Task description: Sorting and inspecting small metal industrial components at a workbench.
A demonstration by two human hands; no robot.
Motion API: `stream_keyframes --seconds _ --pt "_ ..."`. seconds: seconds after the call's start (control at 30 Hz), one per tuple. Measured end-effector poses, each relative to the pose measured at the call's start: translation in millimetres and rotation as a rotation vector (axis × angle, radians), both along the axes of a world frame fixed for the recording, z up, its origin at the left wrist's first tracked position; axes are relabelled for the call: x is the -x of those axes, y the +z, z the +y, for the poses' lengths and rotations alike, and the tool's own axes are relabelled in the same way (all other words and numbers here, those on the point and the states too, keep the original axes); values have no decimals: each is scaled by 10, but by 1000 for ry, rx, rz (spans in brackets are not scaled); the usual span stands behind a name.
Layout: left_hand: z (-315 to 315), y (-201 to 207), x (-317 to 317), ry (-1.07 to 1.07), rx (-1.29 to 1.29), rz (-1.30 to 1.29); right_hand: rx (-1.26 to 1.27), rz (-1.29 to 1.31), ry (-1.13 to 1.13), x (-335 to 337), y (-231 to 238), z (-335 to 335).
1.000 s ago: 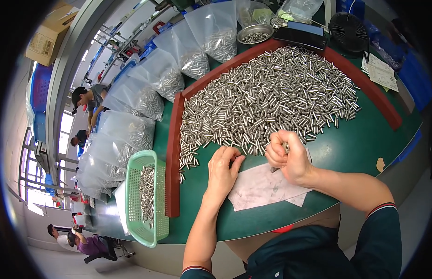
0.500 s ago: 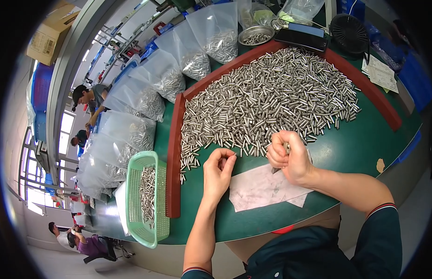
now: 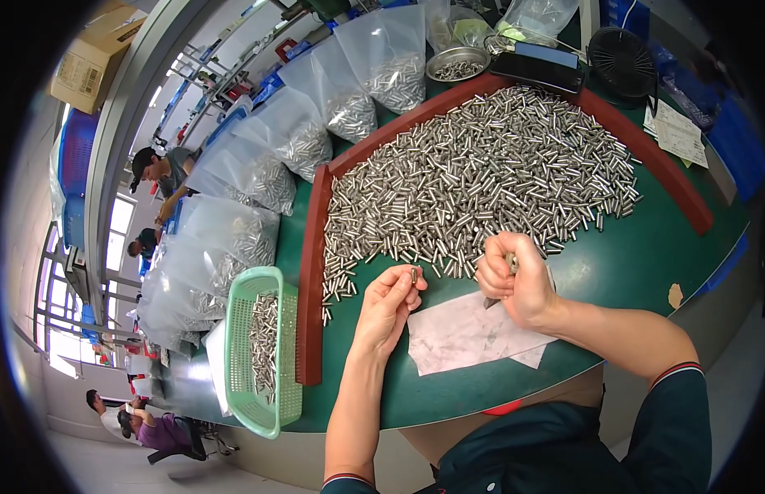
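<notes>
Change of state: over the last second the left hand (image 3: 386, 309) has withdrawn slightly from the near edge of the pile of metal pins (image 3: 481, 173) and rolled, so that its fingertips now face up and inward. One cylindrical metal pin (image 3: 415, 277) is now visible, clamped between thumb and fingers. Judged from this, a single piece has been separated from the bulk and is presented for individual handling.

Right hand: the right hand (image 3: 518, 284) has held its position, clenched around a greyish object (image 3: 512, 261) (too enclosed to identify) above the smudged pale sheet (image 3: 457, 329).

Location: the held pin sits just in front of the pile's near edge, to the left of the right hand and beyond the sheet's upper left corner, over the green surface (image 3: 621, 263).

Orientation: the pin's long axis runs roughly up and down in the view, one end directed toward the pile and the other toward the person. Its tilt relative to the surface cannot be determined, nor can its two ends be told apart (the fingers cover part of it).
</notes>
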State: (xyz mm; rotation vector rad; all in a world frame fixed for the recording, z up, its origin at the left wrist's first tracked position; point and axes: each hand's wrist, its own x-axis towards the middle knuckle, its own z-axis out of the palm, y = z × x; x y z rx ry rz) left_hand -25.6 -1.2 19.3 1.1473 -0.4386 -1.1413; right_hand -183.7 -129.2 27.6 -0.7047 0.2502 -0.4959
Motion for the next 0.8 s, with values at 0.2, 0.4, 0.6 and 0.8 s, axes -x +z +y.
stream_keyframes --seconds 0.2,0.4,0.6,0.8 --pt "-3 47 83 39 -48 -166 -1 3 -5 12 -8 3" --pt "-19 126 551 -182 -120 -1294 44 -83 -34 16 26 26" --pt "-32 83 578 -154 -164 -1300 80 -98 18 -11 -61 83" --pt "-52 82 603 -155 -171 -1294 70 -92 -1 -5 -59 81"
